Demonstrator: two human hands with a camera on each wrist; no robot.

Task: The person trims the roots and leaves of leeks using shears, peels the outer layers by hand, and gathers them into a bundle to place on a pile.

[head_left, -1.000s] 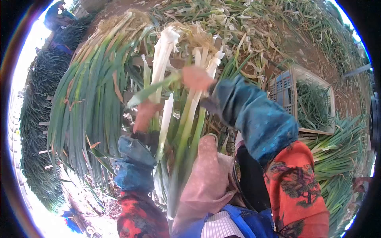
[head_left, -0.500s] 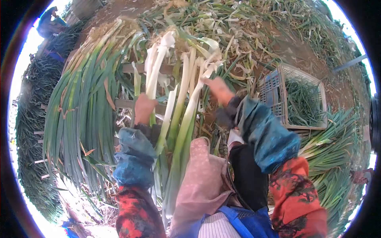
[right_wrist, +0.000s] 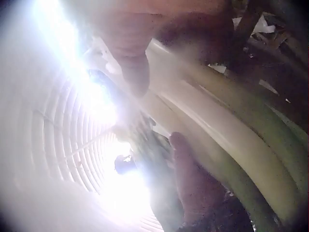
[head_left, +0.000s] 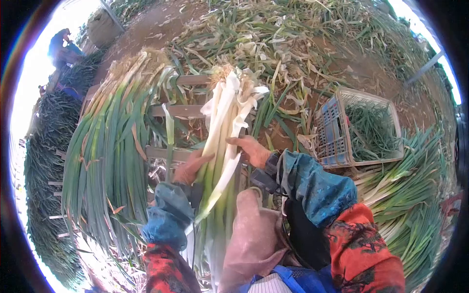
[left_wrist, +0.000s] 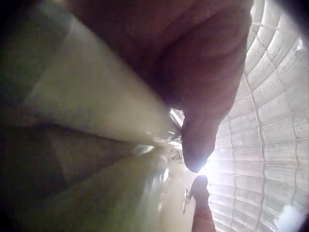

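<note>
In the head view a bundle of large green onions (head_left: 218,134), with white stems and rooty tops, lies in front of me, its green leaves running down beside my lap. My left hand (head_left: 192,167) grips it from the left, partly hidden by the stems. From the right, my right hand (head_left: 251,150) holds the same bundle, thumb lying across the white stems. Close up in the right wrist view, stems (right_wrist: 217,128) pass between the fingers of both hands. The left wrist view shows a thumb (left_wrist: 200,130) over the pale stems (left_wrist: 96,92). Loose white skin (head_left: 244,110) hangs from the bundle.
A larger pile of green onions (head_left: 107,141) lies to the left on wooden slats (head_left: 183,111). A plastic crate (head_left: 348,141) with green leaves stands at right, more onions (head_left: 400,195) below it. Peeled scraps (head_left: 264,44) cover the ground ahead. Another person (head_left: 63,49) is far left.
A second ago the right hand held a loose green leaf across the stems; it is gone from that hand. The separate stems have come together into one bundle between both hands.
</note>
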